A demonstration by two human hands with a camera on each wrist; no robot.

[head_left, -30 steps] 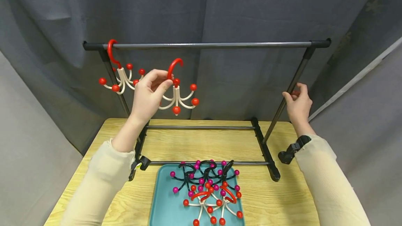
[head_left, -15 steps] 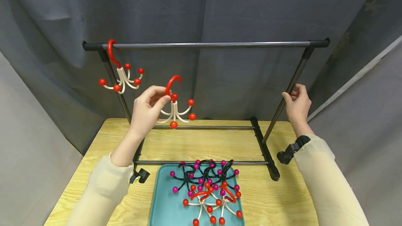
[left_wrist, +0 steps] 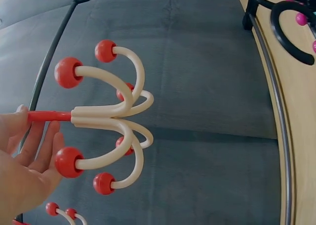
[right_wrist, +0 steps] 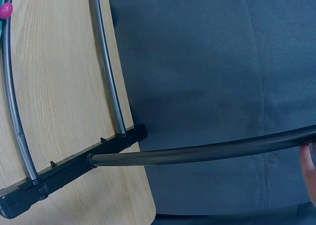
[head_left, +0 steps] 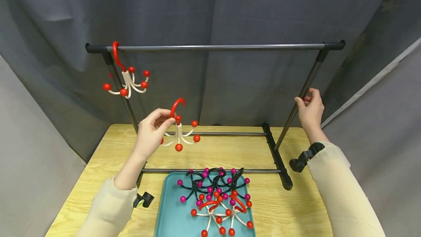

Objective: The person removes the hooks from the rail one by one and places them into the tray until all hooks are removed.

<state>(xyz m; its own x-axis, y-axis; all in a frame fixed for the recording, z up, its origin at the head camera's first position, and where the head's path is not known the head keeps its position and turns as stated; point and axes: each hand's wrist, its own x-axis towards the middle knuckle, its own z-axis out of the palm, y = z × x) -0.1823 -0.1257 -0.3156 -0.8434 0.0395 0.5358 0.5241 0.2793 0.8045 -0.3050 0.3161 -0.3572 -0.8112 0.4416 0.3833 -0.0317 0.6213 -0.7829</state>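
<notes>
My left hand [head_left: 150,132] pinches a multi-arm hanger [head_left: 178,136] by the base of its red hook, with cream arms and red balls hanging below the fingers. In the left wrist view the same hanger [left_wrist: 111,111] shows several curved arms tipped with red balls. It is held below the top bar of a dark metal rack [head_left: 210,47], touching no bar that I can see. Another hanger [head_left: 126,79] like it hangs by its hook at the bar's left end. My right hand [head_left: 310,112] grips the rack's right post [right_wrist: 207,152], fingers mostly out of the right wrist view.
A teal tray [head_left: 171,215] at the front of the wooden table [head_left: 115,164] bears several hangers: black ones [head_left: 215,185] with magenta balls, and cream ones [head_left: 212,211] with red hooks. The rack's lower bars [head_left: 210,171] run behind the tray. A grey curtain [head_left: 263,6] hangs behind.
My left hand has come down with the hanger, away from the top bar. The hanging hanger has turned slightly on its hook. My right hand has stayed on the post.
</notes>
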